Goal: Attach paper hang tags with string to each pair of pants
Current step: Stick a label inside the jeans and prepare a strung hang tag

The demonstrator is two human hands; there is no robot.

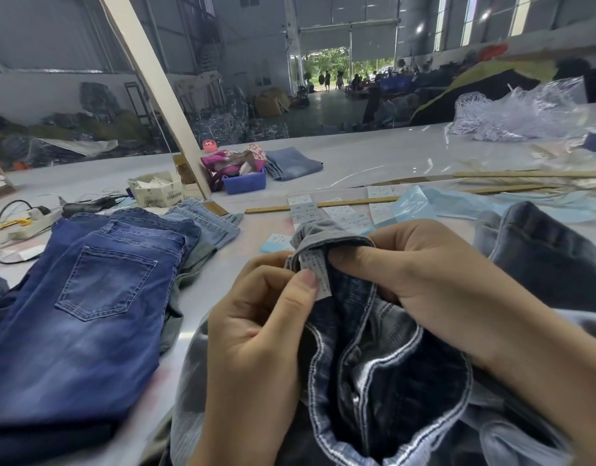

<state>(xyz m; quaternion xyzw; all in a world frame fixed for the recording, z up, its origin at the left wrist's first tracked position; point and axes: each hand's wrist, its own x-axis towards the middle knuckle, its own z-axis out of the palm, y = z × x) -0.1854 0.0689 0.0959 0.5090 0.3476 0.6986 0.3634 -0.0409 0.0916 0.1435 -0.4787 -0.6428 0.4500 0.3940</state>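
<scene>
Grey-washed jeans (384,381) lie bunched right under the person's arms, the waistband turned open so the dark inside and the pale stitched seams show. Both hands work at the top edge of that waistband. On the left, the left hand (256,334) pinches a small white printed label (315,274) sewn inside the band — thumb pressed flat on the paper, fingers curled behind. On the right, the right hand (421,274) is closed over the folded band just beside it, its fingertips touching the cloth next to the label. The two hands sit close together, nearly meeting at the label.

Left of them a stack of dark blue jeans (88,307) lies flat on the pale table (357,156), back pocket up, with a lighter blue pair (206,223) folded behind. Beyond the hands, several white paper tags (340,216) lie scattered on the tabletop near a long wooden ruler (323,204). More denim (542,257) is heaped at the right edge. Farther back stand a blue plastic bin (244,183), a small open cardboard box (155,190), a white power strip (34,223) with cables, and a pile of clear plastic bags (518,112). A slanted wooden post (155,89) rises from the table — behind it the hall opens to a bright doorway.
</scene>
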